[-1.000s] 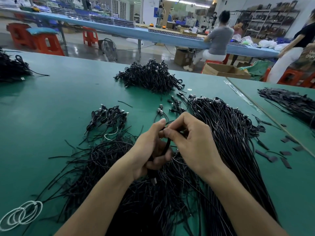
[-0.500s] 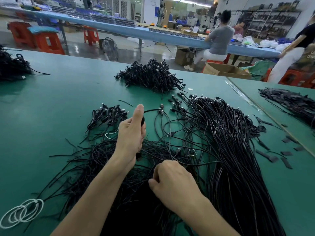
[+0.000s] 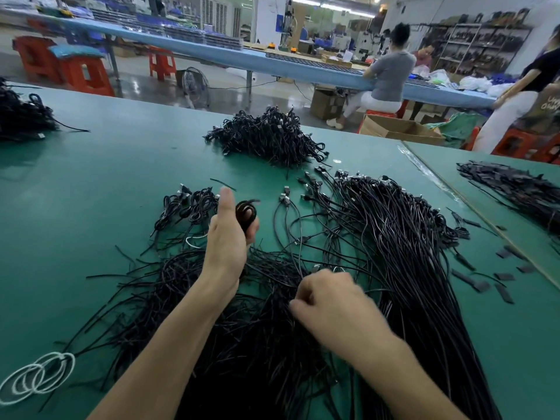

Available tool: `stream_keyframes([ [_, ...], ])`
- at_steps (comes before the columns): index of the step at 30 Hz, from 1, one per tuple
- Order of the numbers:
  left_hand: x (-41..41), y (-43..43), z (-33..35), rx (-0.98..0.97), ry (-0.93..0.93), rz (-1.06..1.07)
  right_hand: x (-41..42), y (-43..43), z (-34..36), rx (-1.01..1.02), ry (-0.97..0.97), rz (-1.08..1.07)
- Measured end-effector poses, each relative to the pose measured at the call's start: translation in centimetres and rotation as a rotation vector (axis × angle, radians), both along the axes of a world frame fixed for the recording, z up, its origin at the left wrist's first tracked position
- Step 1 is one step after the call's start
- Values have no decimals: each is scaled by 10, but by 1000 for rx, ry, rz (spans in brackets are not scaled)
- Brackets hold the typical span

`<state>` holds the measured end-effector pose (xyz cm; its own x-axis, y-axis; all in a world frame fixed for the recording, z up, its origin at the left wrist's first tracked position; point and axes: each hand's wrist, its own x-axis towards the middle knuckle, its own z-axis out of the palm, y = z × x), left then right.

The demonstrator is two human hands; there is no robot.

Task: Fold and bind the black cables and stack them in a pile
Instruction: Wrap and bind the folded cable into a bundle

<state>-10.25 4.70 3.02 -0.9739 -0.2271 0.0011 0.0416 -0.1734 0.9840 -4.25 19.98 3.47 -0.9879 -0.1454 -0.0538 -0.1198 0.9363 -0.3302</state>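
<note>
Table: green mat top [image 3: 91, 183], butted at 3 o'clock against a second green table [image 3: 439, 153].
Bound pile [image 3: 266, 137]: heap of bundled black cables, 12 o'clock, near the far edge.
Small cluster [image 3: 188, 204]: a few bundled cables, 11 o'clock, nearer than the heap.
Loose cables [image 3: 409, 237]: long sheaf from 1 to 5 o'clock, plugs at the far end.
Thin black strands [image 3: 181, 283]: tangled, 6 to 8 o'clock, touching the sheaf.
White loops [image 3: 39, 374]: 8 o'clock, near edge.
Dark heap [image 3: 21, 116]: 10 o'clock.
Flat black tabs [image 3: 481, 286]: scattered, 3 to 4 o'clock.
Black strips [image 3: 515, 189]: 2 o'clock, on the second table.

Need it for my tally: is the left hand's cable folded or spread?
Folded: the cable forms a tight looped bundle gripped in the left hand.
</note>
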Motion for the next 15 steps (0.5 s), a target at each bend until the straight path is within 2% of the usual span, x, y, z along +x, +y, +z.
stream_keyframes([
  [2,2,2,2,-44,8,-21,-6,14,15,-137,84,-47],
  [4,6,6,5,-68,36,-68,-14,26,28,-310,248,-78],
  [7,15,10,12,-89,62,-225,-21,28,36,-535,479,-109],
  [11,25,18,18,-109,126,-438,-22,17,33,-707,502,-14],
  [15,27,17,21,-3,114,-447,-17,13,21,-634,466,99],
])
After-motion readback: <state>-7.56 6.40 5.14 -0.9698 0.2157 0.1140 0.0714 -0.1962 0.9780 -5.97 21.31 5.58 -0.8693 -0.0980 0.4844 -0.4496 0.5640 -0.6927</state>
